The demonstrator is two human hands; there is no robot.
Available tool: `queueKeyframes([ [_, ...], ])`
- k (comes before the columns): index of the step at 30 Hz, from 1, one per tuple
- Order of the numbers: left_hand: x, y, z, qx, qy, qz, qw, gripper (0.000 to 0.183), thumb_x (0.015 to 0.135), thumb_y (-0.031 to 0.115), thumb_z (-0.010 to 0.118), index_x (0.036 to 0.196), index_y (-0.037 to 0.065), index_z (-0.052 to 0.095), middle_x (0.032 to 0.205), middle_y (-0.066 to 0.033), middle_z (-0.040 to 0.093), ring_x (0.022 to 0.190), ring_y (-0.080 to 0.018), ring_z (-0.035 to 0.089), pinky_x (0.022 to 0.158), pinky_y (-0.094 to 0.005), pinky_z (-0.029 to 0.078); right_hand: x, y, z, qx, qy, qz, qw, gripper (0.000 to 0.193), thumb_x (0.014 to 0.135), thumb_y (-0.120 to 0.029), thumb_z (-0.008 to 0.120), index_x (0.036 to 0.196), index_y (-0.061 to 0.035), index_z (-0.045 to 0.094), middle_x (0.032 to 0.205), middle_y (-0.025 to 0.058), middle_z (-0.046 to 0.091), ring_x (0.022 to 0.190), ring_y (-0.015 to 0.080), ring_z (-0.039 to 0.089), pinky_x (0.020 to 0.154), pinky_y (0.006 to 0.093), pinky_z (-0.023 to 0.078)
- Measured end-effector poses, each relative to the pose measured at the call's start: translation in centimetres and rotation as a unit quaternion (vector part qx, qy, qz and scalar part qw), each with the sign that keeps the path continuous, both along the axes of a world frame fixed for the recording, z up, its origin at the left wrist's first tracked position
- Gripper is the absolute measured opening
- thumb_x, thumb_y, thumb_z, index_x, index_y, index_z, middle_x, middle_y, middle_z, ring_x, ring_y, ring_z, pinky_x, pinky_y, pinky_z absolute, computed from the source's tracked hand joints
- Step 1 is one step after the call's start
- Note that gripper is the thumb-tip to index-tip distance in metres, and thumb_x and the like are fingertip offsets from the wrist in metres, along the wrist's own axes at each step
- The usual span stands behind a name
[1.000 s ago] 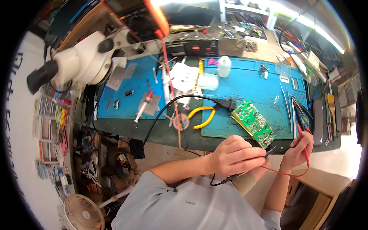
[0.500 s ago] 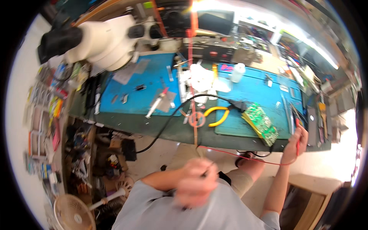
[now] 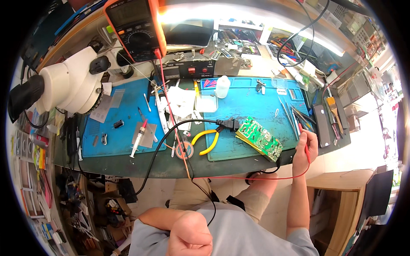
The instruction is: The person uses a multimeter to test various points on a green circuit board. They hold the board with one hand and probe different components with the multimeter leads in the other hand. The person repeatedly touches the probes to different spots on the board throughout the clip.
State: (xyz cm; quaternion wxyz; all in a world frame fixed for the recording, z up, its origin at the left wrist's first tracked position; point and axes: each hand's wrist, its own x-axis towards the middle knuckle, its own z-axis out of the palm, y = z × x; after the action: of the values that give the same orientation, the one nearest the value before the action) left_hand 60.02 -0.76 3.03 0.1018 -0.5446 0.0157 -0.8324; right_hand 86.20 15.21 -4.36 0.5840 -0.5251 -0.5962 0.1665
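Observation:
My right hand (image 3: 308, 145), at the bench's right front edge, is closed around a red test probe (image 3: 306, 153). The probe's tip points up toward several tweezers (image 3: 294, 119). Close to my chest, my left hand (image 3: 190, 234) is curled into a fist. A black test lead (image 3: 212, 200) runs down to this hand; whatever end it grips is hidden by the fingers. Left of my right hand, a green circuit board (image 3: 261, 140) with yellow edging lies tilted on the blue mat (image 3: 243, 102). A black plug (image 3: 230, 124) on a thick cord touches the board's upper left corner.
An orange multimeter (image 3: 136, 32) hangs at the upper left, its red lead dropping across the bench. Beside the mat lie yellow-handled pliers (image 3: 209, 143) and a solder spool (image 3: 184, 150). A syringe (image 3: 139, 138) rests further left, below a white microscope (image 3: 64, 81). A white bottle (image 3: 222, 86) stands behind.
My left hand has moved down and left, closer to my chest. My right hand still holds the red probe. The whole view has shifted, bringing the multimeter further into sight.

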Motion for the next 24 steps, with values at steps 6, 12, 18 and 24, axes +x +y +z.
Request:
queueKeyframes([
  [6,-2.0,0.3,-0.3,-0.078,0.189,0.02,0.979,0.047,0.093,0.009,0.052,0.138,0.023,0.05,0.099,-0.0011,0.049,0.071,-0.0178,0.046,0.057,-0.0318,0.042,0.2,-0.1,0.1,-0.002,-0.036,-0.02,0.999,0.009,0.097,-0.006,0.058,0.098,-0.0006,0.065,0.085,-0.0004,0.056,0.069,0.0044,0.043,0.061,0.0199,0.036],
  [12,-2.4,4.3,-4.2,-0.324,0.275,-0.024,0.905,0.023,0.077,-0.009,0.058,0.094,0.006,0.061,0.102,-0.0148,0.07,0.072,-0.0223,0.058,0.059,-0.0316,0.048,-0.3,-0.3,0.7,-0.041,0.022,-0.021,0.999,0.009,0.096,-0.005,0.059,0.099,0.0004,0.066,0.083,0.0037,0.06,0.075,0.0104,0.053,0.069,0.0235,0.044],
  [18,0.4,8.2,-4.8,-0.529,0.294,0.102,0.79,0.015,0.09,0.003,0.064,0.105,0.001,0.064,0.117,-0.0198,0.066,0.087,-0.0272,0.063,0.075,-0.034,0.049,1.7,-0.3,0.9,0.013,-0.053,0.054,0.997,0.008,0.088,-0.002,0.067,0.095,-0.0007,0.07,0.076,0.0054,0.063,0.064,0.0117,0.053,0.059,0.0239,0.042],
  [24,0.9,7.5,-6.1,-0.605,0.258,0.165,0.735,0.017,0.099,0.016,0.058,0.104,0.0,0.062,0.116,-0.0175,0.053,0.092,-0.0231,0.06,0.082,-0.0326,0.047,2.2,0.4,0.9,0.013,0.006,0.179,0.984,0.006,0.088,-0.006,0.069,0.09,-0.0012,0.072,0.072,0.0051,0.065,0.06,0.0124,0.055,0.055,0.0242,0.043],
])
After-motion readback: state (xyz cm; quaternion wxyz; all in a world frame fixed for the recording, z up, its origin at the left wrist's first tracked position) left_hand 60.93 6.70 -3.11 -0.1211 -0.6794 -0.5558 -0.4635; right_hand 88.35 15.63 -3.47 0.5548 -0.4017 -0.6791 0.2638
